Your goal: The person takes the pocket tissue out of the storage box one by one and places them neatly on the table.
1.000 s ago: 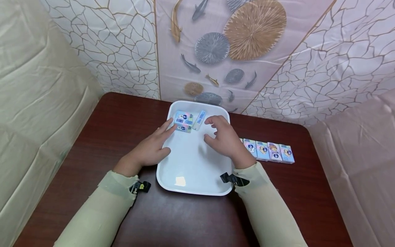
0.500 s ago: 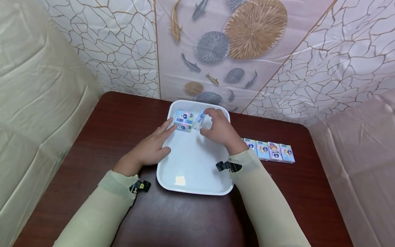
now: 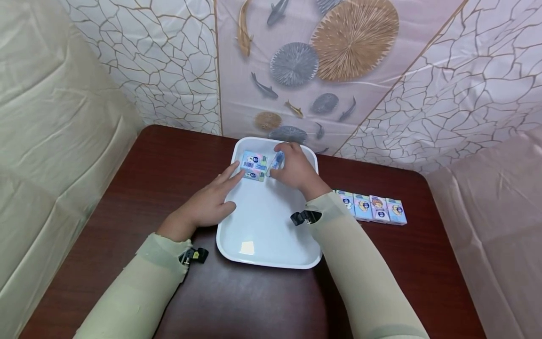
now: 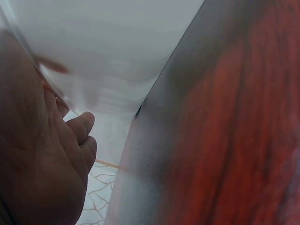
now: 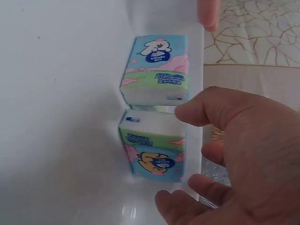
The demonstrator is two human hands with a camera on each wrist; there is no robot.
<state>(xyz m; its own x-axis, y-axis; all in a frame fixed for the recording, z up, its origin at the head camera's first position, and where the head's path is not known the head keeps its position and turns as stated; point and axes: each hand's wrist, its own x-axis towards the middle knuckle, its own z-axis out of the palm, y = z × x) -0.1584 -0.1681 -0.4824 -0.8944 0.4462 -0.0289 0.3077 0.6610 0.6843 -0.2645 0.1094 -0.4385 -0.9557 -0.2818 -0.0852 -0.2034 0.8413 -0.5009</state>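
Inside the white tray (image 3: 264, 235), a pastel blue and pink tissue pack (image 3: 254, 165) lies in the far left corner. My left hand (image 3: 207, 202) reaches over the left rim with straight fingers, two fingertips at that pack's left edge. A second tissue pack (image 5: 154, 150) sits to its right, set at an angle with a narrow gap between them. My right hand (image 3: 294, 169) grips this second pack, thumb (image 5: 192, 112) at its near end and fingers curled by the far end. In the left wrist view, my palm hides the fingertips' contact.
Several more tissue packs (image 3: 372, 207) stand in a row on the dark red-brown table (image 3: 423, 263), right of the tray; my right forearm covers the row's left end. A patterned cloth wall (image 3: 178, 70) rises behind the table.
My right hand has moved left and away from me, from above the tray to the second tissue pack, and its fingers have closed round it. My left hand has stayed in place.
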